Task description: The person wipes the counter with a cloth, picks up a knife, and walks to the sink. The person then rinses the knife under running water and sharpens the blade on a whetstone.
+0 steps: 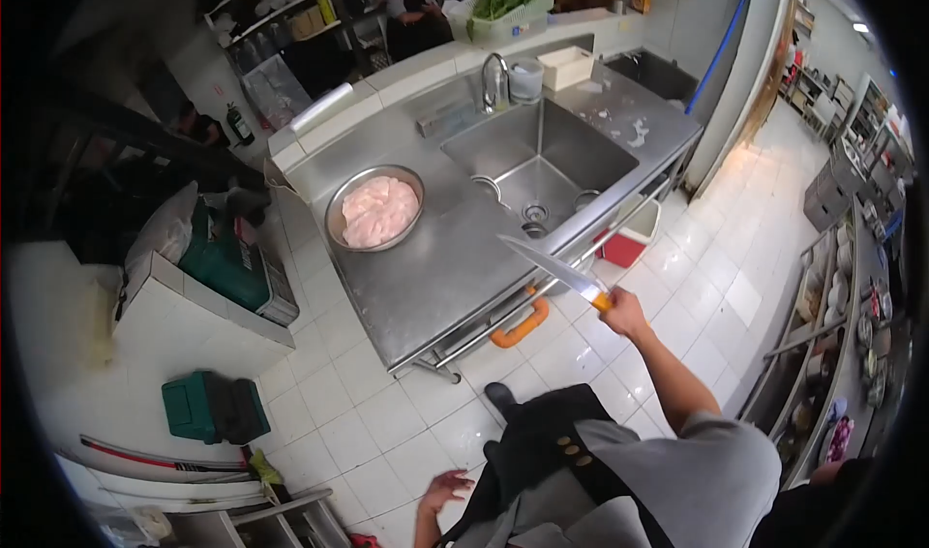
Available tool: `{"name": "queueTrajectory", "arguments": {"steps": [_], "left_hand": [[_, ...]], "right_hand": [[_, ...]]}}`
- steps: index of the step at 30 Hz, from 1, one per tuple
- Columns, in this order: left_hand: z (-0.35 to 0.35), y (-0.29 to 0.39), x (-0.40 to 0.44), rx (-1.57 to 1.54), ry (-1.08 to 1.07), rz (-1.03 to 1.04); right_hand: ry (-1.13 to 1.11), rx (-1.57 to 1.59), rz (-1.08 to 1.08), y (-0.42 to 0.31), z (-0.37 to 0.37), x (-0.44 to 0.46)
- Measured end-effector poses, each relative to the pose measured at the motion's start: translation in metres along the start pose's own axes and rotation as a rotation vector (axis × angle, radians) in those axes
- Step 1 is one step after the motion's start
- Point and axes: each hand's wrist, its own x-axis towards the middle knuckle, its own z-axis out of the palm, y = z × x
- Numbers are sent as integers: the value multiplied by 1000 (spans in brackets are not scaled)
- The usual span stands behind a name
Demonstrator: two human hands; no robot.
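Observation:
My right hand (621, 314) is wrapped round the orange handle of a large kitchen knife (556, 267). Its broad blade points up and left, over the front edge of the steel sink counter (426, 301). Low in the view, my left hand (446, 491) hangs beside my dark apron, fingers apart and holding nothing. A round metal bowl (332, 221) of pale pink raw meat (380, 211), which looks like chicken, rests on the counter's left part, away from both hands.
Right of the bowl are the sink basin (571, 151) and the faucet (495, 78). A basket of leafy greens (508, 11) stands on the ledge behind. An orange curved pipe (521, 325) shows under the counter. Shelves (823, 345) line the right side. A person (414, 11) is behind the ledge.

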Motion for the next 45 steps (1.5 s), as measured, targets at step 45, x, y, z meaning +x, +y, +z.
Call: {"name": "queueTrajectory", "arguments": {"steps": [45], "left_hand": [[-145, 738, 688, 124, 1298, 333]], "right_hand": [[432, 368, 447, 212, -168, 195]]}}
